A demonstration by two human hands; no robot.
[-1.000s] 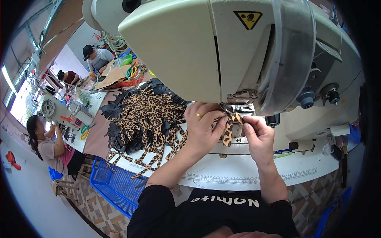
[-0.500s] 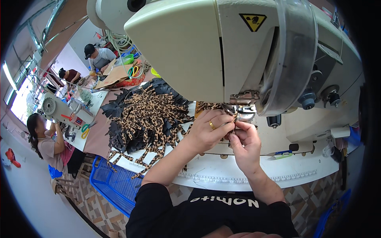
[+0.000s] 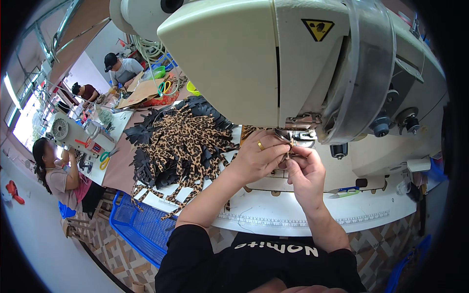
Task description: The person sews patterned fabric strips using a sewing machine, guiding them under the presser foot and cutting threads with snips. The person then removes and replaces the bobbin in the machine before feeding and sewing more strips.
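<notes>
Just in front of the metal presser foot [image 3: 302,135] of a cream sewing machine [image 3: 220,63], both my hands meet over a narrow leopard-print strip [image 3: 289,150]. My left hand [image 3: 259,155], with a gold ring, is closed on it from the left, fingertips close to the foot. From the right, my right hand [image 3: 308,171] pinches the strip between thumb and fingers. Most of the strip is hidden by my fingers. Left of my hands lies a big heap of leopard-print strips [image 3: 181,129] mixed with black cut pieces [image 3: 202,108].
Green-handled thread snips [image 3: 344,194] lie right of my hands. A measuring scale [image 3: 312,222] runs along the table's front edge. A blue plastic basket [image 3: 137,232] stands below the heap. Another sewing machine [image 3: 68,129] with a seated person [image 3: 53,171] is at left; two people work farther back.
My right hand has shifted slightly right and its fingers have turned around the strip. My left hand stays almost in place beside the presser foot. The view has tilted a little.
</notes>
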